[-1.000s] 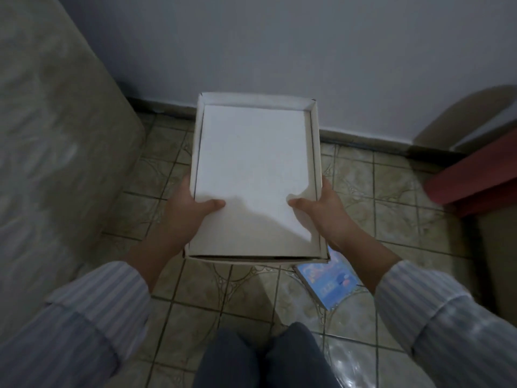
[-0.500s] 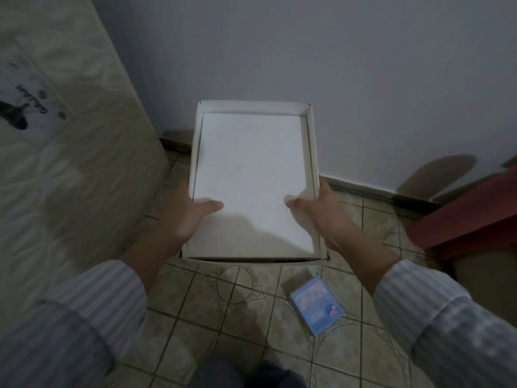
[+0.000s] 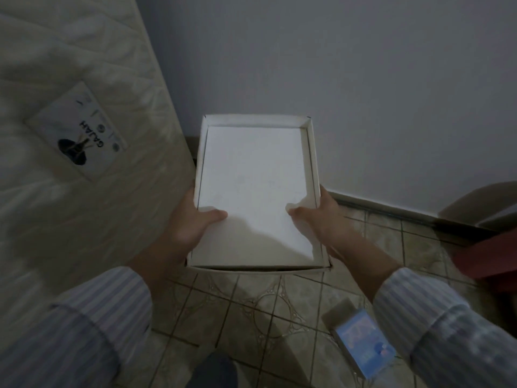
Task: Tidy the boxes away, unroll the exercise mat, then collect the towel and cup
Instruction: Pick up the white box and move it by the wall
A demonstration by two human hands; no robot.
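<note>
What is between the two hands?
The white box sits between the left hand and the right hand; each grips one side with a thumb on top, as the head view shows.

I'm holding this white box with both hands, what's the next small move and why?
Probably carry the shallow white cardboard box forward and set it down by the wall. Left hand and right hand grip its sides, it hangs above the tiled floor, and a small blue box still waits there.
</note>
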